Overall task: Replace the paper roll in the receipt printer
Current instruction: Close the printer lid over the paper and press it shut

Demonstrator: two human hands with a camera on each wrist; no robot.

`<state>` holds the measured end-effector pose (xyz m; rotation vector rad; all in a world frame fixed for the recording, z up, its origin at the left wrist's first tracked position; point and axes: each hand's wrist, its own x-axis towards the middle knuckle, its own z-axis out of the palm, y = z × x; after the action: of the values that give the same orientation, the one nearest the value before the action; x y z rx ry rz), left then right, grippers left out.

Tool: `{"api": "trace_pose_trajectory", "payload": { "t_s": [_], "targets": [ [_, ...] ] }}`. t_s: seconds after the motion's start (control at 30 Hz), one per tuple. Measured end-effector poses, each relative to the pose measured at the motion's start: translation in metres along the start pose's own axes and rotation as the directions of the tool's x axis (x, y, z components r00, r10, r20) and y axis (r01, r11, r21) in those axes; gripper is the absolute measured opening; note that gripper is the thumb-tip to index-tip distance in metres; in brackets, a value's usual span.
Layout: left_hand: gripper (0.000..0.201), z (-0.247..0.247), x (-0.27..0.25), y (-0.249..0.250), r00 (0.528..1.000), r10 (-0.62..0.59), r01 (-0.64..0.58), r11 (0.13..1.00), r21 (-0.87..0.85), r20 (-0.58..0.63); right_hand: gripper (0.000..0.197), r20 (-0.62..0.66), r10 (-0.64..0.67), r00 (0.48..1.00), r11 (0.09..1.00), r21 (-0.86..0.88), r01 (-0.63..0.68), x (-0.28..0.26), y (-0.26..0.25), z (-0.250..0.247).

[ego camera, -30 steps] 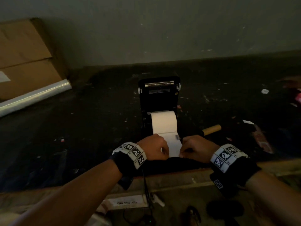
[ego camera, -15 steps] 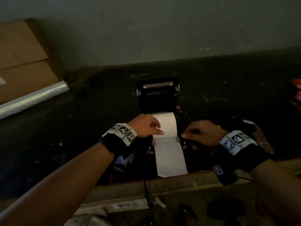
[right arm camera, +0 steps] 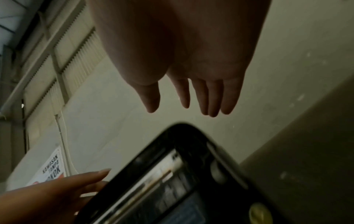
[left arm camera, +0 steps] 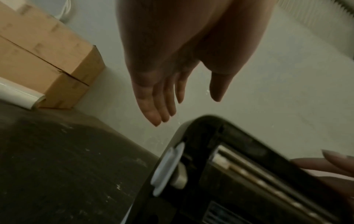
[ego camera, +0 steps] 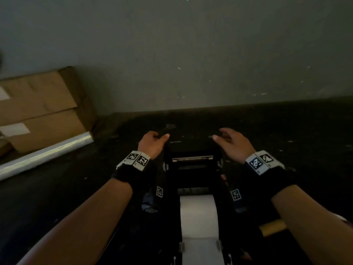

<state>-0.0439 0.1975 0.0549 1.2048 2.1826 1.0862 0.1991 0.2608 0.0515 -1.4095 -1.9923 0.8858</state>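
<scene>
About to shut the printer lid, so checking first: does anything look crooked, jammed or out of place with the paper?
Nothing stands out. The paper roll sits squarely in the printer, its strip running straight out the front.

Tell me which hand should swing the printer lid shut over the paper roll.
Left, narrowly. In the head view the left hand is at the raised lid, thumb on its top corner. The right hand hovers open just short. Both are near; the paper roll is seated.

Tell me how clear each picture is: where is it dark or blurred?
Head view: dim, the black printer nearly merges with the dark table; only the paper stands out. Left wrist view: printer blurred. Right wrist view: printer smeared, palm in shadow.
</scene>
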Motion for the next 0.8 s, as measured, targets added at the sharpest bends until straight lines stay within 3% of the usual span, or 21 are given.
{"api": "trace_pose_trajectory", "payload": {
  "t_s": [0.17,0.27,0.47,0.63,0.73,0.8],
  "targets": [
    [0.040,0.010,0.006,-0.009,0.989,0.017,-0.038,0.989,0.142,0.149,0.063,0.131,0.082,0.988,0.996,0.016,-0.085,0.019,0.014,0.024],
    [0.042,0.008,-0.006,-0.012,0.984,0.050,-0.076,0.986,0.147,0.171,0.062,0.126,0.100,0.987,0.993,0.045,-0.107,0.004,0.010,0.025],
    [0.039,-0.004,-0.058,-0.021,0.976,0.156,-0.176,0.975,0.134,0.149,0.061,0.068,0.068,0.995,0.995,0.066,-0.072,-0.059,0.003,0.020],
    [0.048,-0.012,-0.121,-0.038,0.952,0.179,-0.212,0.970,0.117,0.247,0.067,0.056,0.038,0.998,0.995,0.085,-0.043,-0.127,0.011,0.028],
    [0.057,-0.013,-0.154,-0.053,0.934,0.151,-0.200,0.972,0.126,0.322,0.071,0.095,0.068,0.993,0.997,0.038,-0.072,-0.165,0.018,0.032],
    [0.057,-0.013,-0.175,-0.064,0.922,0.198,-0.248,0.962,0.115,0.333,0.075,0.122,0.106,0.987,0.994,-0.003,-0.106,-0.186,0.021,0.035]
  ]
}}
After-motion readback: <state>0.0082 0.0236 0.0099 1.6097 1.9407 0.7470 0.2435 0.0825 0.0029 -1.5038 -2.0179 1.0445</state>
